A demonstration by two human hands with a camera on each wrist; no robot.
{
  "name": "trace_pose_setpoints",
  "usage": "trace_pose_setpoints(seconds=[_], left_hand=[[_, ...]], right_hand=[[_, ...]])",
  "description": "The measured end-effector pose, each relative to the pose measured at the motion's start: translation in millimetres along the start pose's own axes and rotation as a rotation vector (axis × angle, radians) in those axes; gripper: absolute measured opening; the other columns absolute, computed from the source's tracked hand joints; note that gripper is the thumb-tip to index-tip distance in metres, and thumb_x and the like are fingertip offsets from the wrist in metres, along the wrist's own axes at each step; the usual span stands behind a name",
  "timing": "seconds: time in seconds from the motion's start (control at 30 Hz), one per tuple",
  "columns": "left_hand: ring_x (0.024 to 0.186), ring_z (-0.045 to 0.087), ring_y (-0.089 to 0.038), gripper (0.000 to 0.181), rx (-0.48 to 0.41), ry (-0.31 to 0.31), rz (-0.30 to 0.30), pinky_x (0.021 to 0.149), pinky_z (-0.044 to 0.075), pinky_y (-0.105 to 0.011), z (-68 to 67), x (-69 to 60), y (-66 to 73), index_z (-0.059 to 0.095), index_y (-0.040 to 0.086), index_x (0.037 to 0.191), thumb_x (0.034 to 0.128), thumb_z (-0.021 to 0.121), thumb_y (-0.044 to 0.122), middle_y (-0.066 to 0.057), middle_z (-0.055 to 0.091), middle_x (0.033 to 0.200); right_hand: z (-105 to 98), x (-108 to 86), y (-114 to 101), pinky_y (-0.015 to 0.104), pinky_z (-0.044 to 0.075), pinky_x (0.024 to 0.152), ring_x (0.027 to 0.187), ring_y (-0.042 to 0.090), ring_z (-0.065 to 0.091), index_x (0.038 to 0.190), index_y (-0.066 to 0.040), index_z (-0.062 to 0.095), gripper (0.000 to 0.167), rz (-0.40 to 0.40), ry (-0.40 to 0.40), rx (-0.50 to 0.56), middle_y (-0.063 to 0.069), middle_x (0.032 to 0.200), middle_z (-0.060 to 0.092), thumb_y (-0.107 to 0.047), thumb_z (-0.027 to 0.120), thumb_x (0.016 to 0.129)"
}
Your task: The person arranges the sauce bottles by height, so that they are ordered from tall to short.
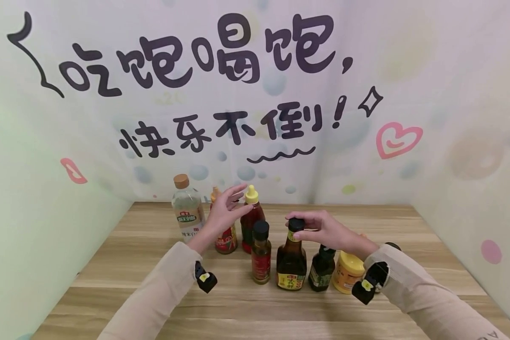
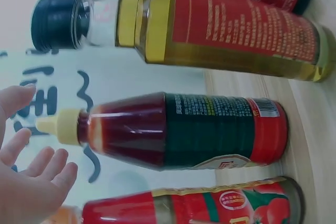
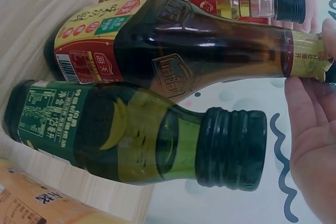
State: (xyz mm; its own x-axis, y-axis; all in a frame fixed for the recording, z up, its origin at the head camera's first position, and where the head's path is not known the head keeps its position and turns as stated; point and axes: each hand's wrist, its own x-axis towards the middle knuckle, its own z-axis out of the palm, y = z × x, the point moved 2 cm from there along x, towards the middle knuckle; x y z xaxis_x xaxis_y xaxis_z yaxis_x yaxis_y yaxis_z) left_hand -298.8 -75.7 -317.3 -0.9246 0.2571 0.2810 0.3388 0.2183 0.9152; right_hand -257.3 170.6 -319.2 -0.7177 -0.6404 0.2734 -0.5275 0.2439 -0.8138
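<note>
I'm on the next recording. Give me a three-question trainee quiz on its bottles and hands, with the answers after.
1. Which hand grips the dark bottle with the yellow label near its top?
2. What colour is the cap nearest the thumb of the left hand? A) black B) yellow C) green
3. True or false: in the head view, the clear bottle stands farthest left of the bottles.

Key:
1. The right hand.
2. B.
3. True.
</note>
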Motion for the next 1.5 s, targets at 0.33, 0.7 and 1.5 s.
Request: trace_pose_setpoints(seconds=[0.33,0.7,1.5], left_hand=[[0.112,0.045,-0.03,0.042,0.057,-0.132,0.13,0.096,0.034,-0.043,6.8,-17.5,19.2,0.051,0.003,0.12,0.0817,0.064,0.011,-0.015,0.048,0.122],[0.105,0.053,-0.028,0.041,0.0,-0.348,0.082,0.086,0.045,-0.036,22.9,-31.0,14.4,0.049,0.001,0.12,0.0821,0.063,0.01,-0.016,0.051,0.118],[0.103,0.055,-0.026,0.04,-0.011,-0.458,0.004,0.086,0.045,-0.035,28.3,-30.4,-14.5,0.046,-0.001,0.118,0.0829,0.061,0.008,-0.017,0.056,0.111]], right_hand=[[-1,1.1,0,0.028,0.048,0.078,0.098,0.021,0.058,0.122,0.005,0.048,0.044,0.004,-0.003,-0.006,0.022,0.117,0.052,-0.011,0.06,0.083],[-1,1.7,-2,0.029,0.048,0.08,0.099,0.023,0.057,0.122,0.004,0.048,0.044,0.011,-0.008,0.007,0.024,0.118,0.051,-0.011,0.061,0.083],[2,0.1,-2,0.034,0.047,0.082,0.103,0.029,0.055,0.122,0.003,0.047,0.047,0.012,0.002,-0.01,0.022,0.12,0.049,-0.006,0.064,0.08]])
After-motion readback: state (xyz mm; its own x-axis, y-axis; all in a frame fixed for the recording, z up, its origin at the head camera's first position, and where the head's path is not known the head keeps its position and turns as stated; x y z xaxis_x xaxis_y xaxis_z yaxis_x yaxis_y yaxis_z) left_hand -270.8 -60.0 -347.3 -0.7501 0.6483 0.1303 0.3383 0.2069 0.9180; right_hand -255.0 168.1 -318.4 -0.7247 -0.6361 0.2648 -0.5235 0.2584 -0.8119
